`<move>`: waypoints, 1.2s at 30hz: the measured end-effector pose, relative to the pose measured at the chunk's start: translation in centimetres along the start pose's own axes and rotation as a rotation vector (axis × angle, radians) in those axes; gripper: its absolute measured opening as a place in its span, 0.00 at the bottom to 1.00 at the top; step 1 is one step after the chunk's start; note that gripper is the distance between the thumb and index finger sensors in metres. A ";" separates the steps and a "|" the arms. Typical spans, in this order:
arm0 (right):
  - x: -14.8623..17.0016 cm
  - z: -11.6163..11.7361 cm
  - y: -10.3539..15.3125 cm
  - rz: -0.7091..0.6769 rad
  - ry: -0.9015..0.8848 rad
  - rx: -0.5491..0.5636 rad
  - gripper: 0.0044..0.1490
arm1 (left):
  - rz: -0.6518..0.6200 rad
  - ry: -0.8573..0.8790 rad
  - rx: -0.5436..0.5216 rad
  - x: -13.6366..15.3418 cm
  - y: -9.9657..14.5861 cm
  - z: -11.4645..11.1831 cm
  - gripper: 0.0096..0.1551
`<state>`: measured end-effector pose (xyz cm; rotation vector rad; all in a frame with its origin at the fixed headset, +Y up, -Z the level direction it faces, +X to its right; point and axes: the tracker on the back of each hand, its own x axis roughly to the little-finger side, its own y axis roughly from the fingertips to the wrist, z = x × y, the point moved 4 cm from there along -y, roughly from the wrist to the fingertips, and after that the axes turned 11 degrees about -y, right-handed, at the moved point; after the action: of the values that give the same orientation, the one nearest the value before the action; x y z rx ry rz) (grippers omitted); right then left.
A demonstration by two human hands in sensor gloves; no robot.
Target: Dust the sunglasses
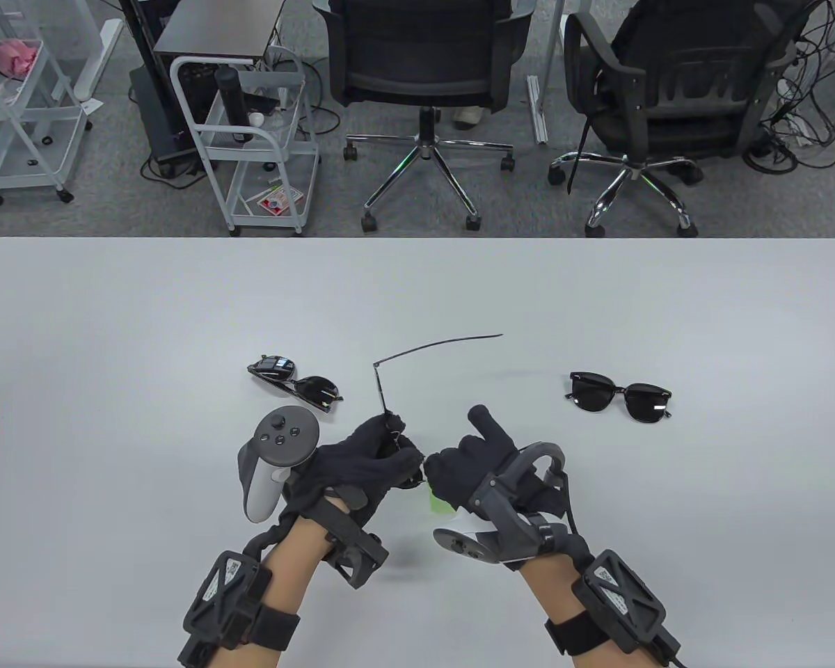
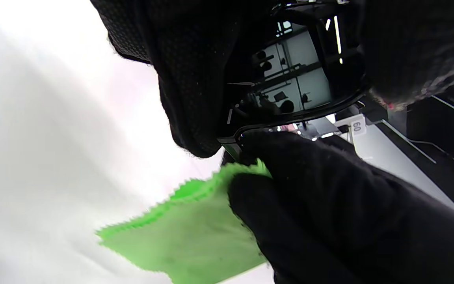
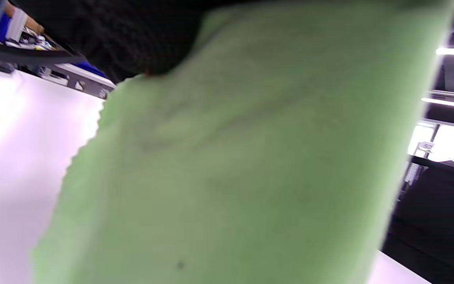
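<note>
My left hand [image 1: 372, 456] grips a pair of dark sunglasses [image 2: 302, 85] near the table's front middle. Its thin temple arms [image 1: 431, 346] stick up and away from the hand. My right hand [image 1: 470, 463] pinches a green cloth [image 2: 195, 232] against the rim of one lens, index finger raised. The cloth [image 3: 231, 157] fills the right wrist view. The lens itself is mostly hidden by the gloves in the table view. Two other dark sunglasses lie folded on the table: one pair [image 1: 296, 385] just left of my hands, another [image 1: 621, 396] to the right.
The white table [image 1: 111, 313] ends at a far edge. Beyond it stand two black office chairs [image 1: 428, 76] and white wire carts [image 1: 250, 146] on the floor.
</note>
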<state>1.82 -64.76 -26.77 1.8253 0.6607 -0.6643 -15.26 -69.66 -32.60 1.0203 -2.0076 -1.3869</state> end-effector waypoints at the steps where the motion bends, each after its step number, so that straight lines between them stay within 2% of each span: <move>1: 0.5 0.2 0.1 0.016 -0.016 -0.002 0.26 | 0.006 -0.010 -0.015 0.2 0.1 0.4 0.60; 4: 3.0 1.1 0.9 0.085 0.008 -0.065 0.25 | 0.028 -0.052 -0.073 0.9 0.3 2.0 0.60; 7: 5.3 1.7 2.0 0.154 -0.054 -0.091 0.25 | 0.040 -0.079 -0.064 1.2 0.1 2.1 0.59; 12: 4.8 2.2 2.0 0.135 -0.032 -0.158 0.25 | 0.036 -0.175 -0.050 0.8 0.0 1.2 0.59; 14: 4.5 1.9 1.9 0.126 -0.040 -0.135 0.26 | 0.043 -0.186 -0.042 1.0 0.0 1.2 0.59; 16: 4.5 0.6 2.0 0.122 -0.057 -0.061 0.26 | 0.043 -0.174 -0.034 1.1 -0.1 1.2 0.60; 19: 4.9 -2.2 2.6 0.138 -0.118 0.063 0.26 | 0.045 -0.197 -0.045 1.1 0.0 1.6 0.60; 21: 5.8 -3.7 3.3 0.177 -0.242 0.142 0.25 | 0.055 -0.205 -0.062 1.3 0.0 1.9 0.59; 22: 6.9 -4.4 3.8 0.218 -0.372 0.173 0.25 | 0.065 -0.200 -0.071 1.5 0.0 2.2 0.59; 25: 9.1 -4.5 4.6 0.288 -0.550 0.187 0.25 | 0.085 -0.203 -0.090 2.0 0.0 2.5 0.59; 27: 10.8 -3.2 5.1 0.351 -0.680 0.097 0.25 | 0.094 -0.208 -0.107 2.1 0.1 2.7 0.59; 31: 12.7 2.9 6.3 0.493 -0.855 -0.222 0.25 | 0.091 -0.201 -0.118 2.1 0.0 2.7 0.59; 33: 13.4 5.9 7.3 0.571 -0.803 -0.359 0.26 | 0.088 -0.198 -0.114 2.1 0.0 2.6 0.59; 36: 14.3 7.7 8.2 0.645 -0.596 -0.430 0.27 | 0.085 -0.195 -0.100 2.1 -0.1 2.4 0.59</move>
<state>16.51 -72.70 -34.02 1.2339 -0.1815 -0.5287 -18.24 -70.01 -33.57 0.7735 -2.0686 -1.5759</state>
